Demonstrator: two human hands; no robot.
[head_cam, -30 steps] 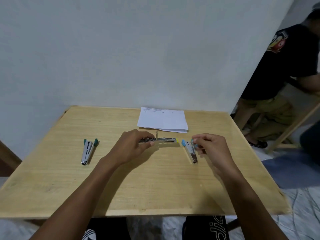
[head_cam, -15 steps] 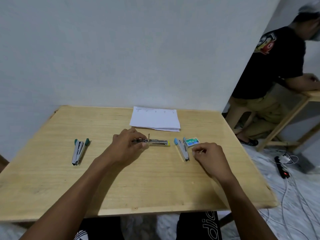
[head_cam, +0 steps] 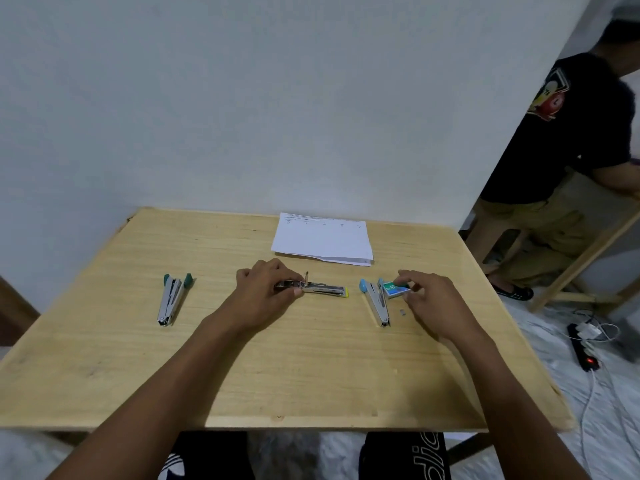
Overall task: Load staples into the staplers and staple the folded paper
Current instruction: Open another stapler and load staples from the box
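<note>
Loading stage: left hand (head_cam: pixel 266 289) grips the rear of the yellow-tipped stapler (head_cam: pixel 325 289), opened flat on the surface (head_cam: pixel 311 375). The right hand (head_cam: pixel 429 299) pinches the staple box (head_cam: pixel 394 290), with the blue stapler (head_cam: pixel 375 301) just to its left. Beyond both hands lies the folded paper (head_cam: pixel 322 242). Recommendation: hold the stapler steady, draw one strip, and seat it squarely, legs down, in the channel.

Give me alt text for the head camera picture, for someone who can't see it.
At a wooden table, the left hand grips an opened yellow-tipped stapler while the right hand pinches a staple box beside a blue stapler. A green stapler lies left; folded paper lies behind.
</note>
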